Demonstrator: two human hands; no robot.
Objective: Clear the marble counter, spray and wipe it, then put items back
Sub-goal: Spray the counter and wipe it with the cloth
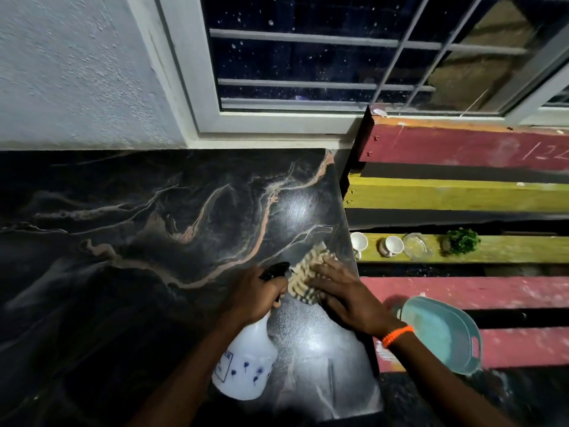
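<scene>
The dark marble counter (154,217) with tan veins fills the left and middle of the head view. My left hand (255,292) grips the neck of a white spray bottle (246,362) with a black trigger head, held over the counter's near right part. My right hand (345,291) presses flat on a beige striped cloth (304,275) lying on the marble close to the counter's right edge. A fine mist of droplets covers the marble below the cloth. An orange bead bracelet (397,335) circles my right wrist.
To the right stands a shelf of red and yellow wooden slats (462,192). On one yellow slat rest two white cups (358,243), a glass dish (415,246) and a small green plant (463,240). A teal plastic basin (443,332) sits on a lower red slat. A barred window (308,57) is behind.
</scene>
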